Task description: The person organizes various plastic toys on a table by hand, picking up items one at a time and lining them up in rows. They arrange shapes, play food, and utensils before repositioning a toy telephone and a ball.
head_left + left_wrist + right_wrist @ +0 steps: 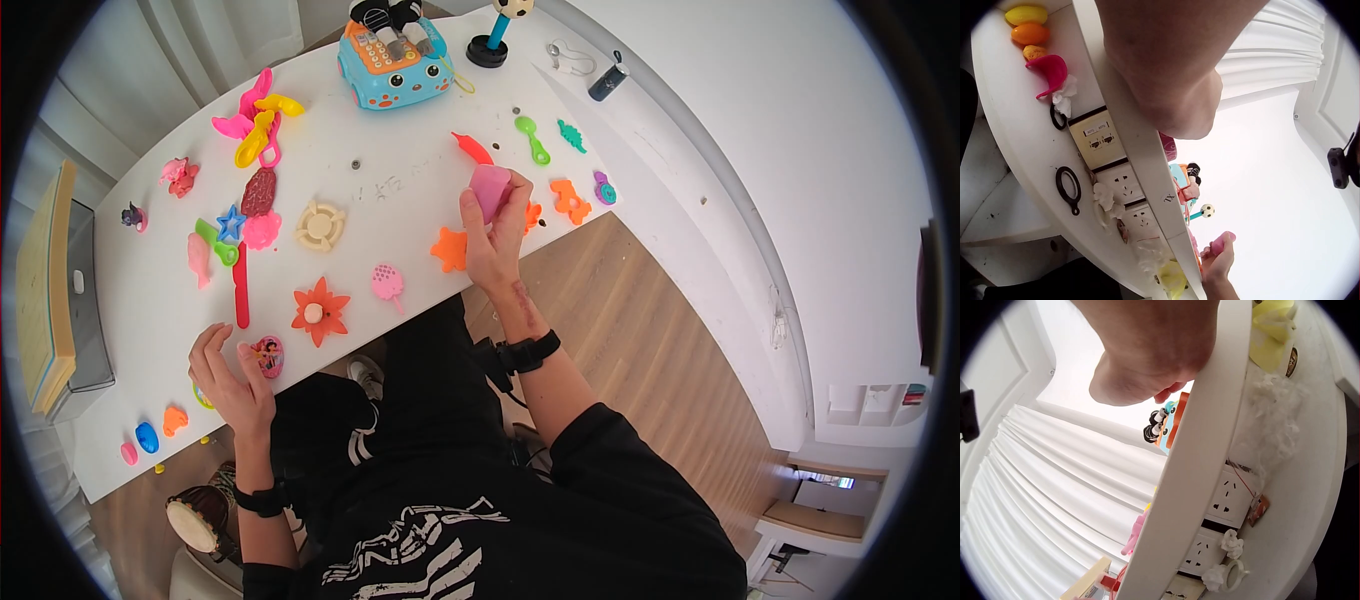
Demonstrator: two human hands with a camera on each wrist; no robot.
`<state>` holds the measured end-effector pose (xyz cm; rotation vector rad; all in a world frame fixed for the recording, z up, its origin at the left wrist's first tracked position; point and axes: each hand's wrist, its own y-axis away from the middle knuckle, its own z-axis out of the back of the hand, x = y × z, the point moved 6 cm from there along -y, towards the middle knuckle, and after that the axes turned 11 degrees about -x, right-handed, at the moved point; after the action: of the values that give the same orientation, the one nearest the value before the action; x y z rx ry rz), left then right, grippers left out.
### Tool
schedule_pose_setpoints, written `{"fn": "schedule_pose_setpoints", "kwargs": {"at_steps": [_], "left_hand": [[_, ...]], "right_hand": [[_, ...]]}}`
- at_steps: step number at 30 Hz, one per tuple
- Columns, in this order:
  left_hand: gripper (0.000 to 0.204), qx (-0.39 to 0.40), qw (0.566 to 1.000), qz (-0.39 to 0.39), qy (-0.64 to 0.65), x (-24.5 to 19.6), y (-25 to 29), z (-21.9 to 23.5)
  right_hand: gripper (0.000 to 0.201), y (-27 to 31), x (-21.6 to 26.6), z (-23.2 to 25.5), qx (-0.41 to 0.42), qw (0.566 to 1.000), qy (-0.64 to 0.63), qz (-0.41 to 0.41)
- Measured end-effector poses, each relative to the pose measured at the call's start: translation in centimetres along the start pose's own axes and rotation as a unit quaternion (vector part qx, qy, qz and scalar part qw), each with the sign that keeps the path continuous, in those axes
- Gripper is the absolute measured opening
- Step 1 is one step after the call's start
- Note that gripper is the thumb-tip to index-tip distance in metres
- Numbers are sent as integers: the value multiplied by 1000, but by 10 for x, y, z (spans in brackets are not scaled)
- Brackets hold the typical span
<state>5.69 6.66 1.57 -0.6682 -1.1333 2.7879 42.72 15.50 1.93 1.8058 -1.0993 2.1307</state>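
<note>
My right hand [496,245] grips a smooth pink toy [489,190] between thumb and fingers, held up over the right part of the table; its exact kind cannot be told. In the left wrist view the same pink toy [1223,242] shows a rounded end. Around that hand lie a red knife-like toy [472,149] and an orange flower-shaped piece [449,249]. My left hand [238,388] is at the table's front edge with loosely bent fingers, the thumb overlapping a round pink picture disc [270,362]. Part of a yellow-green ring [202,396] shows from behind this hand.
The white table [400,150] carries a blue toy phone [400,85], a cream ring [320,226], an orange flower [320,312], a pink popsicle toy [388,284] and a red stick [241,285]. A bin [85,300] stands left; a drum [195,525] sits below the edge.
</note>
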Motion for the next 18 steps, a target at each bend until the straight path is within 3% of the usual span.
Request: {"fn": "schedule_pose_setpoints", "kwargs": {"at_steps": [18], "left_hand": [[25,4,1000,4,-2,0,0,0]], "right_hand": [[42,-1,0,-1,8,1000,-9,-15]]}}
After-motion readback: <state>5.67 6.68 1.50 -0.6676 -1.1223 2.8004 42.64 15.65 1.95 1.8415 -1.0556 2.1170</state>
